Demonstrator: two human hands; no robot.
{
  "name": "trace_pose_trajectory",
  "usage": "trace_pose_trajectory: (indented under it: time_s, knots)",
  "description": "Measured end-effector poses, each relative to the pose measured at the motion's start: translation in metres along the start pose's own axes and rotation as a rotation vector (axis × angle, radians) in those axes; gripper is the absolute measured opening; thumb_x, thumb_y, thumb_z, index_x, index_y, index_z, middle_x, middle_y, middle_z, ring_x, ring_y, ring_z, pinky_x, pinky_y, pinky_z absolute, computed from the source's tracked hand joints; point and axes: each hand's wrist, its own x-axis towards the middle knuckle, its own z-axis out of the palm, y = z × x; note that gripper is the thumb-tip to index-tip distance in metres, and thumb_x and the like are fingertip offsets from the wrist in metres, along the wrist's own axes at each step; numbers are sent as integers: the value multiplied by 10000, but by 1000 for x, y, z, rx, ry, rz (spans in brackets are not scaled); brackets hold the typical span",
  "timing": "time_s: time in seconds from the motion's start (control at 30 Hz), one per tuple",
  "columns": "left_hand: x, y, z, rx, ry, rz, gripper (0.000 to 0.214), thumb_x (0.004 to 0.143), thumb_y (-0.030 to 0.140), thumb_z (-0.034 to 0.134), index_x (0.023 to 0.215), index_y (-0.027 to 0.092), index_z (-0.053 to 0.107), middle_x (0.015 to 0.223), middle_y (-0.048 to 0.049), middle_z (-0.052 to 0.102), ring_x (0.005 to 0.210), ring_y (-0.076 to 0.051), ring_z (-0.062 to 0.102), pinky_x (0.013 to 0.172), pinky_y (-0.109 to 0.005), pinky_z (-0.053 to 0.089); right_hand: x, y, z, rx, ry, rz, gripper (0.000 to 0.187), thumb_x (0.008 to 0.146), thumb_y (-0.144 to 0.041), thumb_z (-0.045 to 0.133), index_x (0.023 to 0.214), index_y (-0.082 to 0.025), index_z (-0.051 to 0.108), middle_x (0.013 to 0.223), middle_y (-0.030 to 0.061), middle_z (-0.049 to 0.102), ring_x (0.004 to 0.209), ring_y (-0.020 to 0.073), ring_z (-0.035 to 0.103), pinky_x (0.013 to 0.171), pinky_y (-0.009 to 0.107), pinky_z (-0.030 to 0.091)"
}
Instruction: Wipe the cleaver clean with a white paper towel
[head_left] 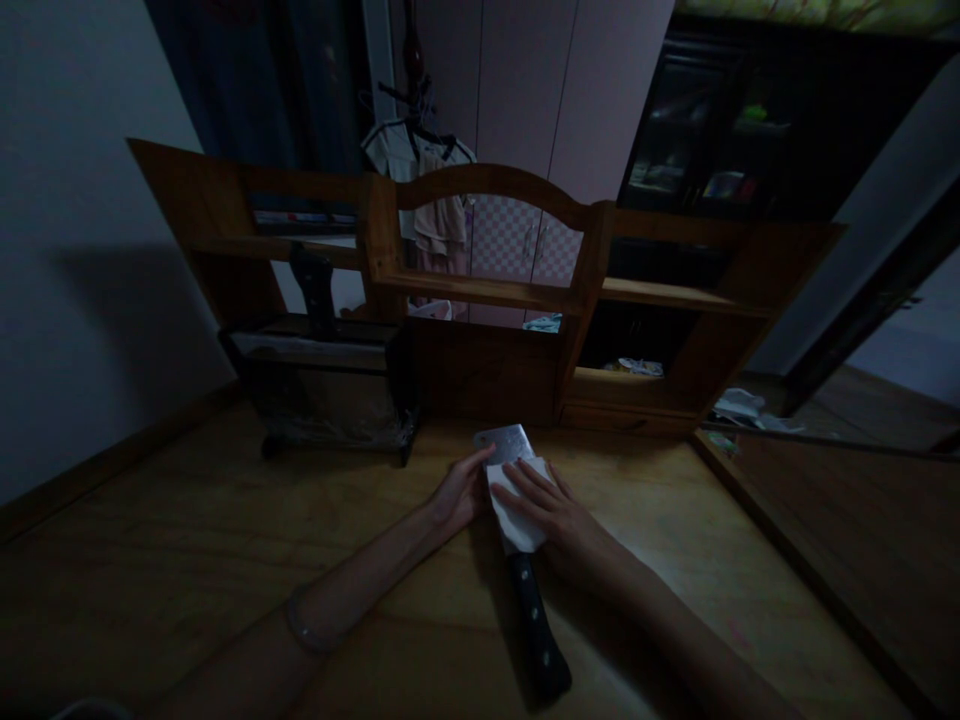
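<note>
A cleaver (513,440) lies in front of me, its blade pointing away and its black riveted handle (541,630) toward me. My left hand (461,492) is closed on the left edge of the blade, with the thumb on top near the far end. A white tissue or cloth (517,525) covers much of the blade. My right hand (553,502) holds it down against the metal, the fingers nearly straight across it. The right thumb and the blade's underside are hidden. No hand is on the handle.
At the left stands a dark knife holder (330,390) with a black-handled knife (315,285) in it. A wooden shelf unit (487,370) lines the back of the wooden tabletop (360,590). Behind it are hanging clothes (435,190) and a dark cabinet (712,130).
</note>
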Motion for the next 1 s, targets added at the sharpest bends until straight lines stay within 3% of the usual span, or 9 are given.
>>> trace_pose_trajectory:
  time_s: [0.7, 1.0]
  knots:
    - [-2, 0, 3, 34, -12, 27, 308, 931, 277, 575, 1133, 57, 648, 1001, -153, 735, 830, -236, 719, 798, -326, 544, -8, -5, -25, 310, -101, -31, 959, 653, 45, 483, 1514, -346, 321, 1605, 8, 251, 1500, 244, 157, 1203, 586, 48]
    - [-1, 0, 2, 38, -21, 44, 307, 937, 287, 574, 1130, 61, 651, 1016, -145, 733, 835, -229, 713, 784, -322, 550, -7, -10, -35, 394, -112, -33, 738, 818, -70, 538, 1489, -334, 381, 1599, 25, 249, 1494, 255, 163, 1202, 573, 87]
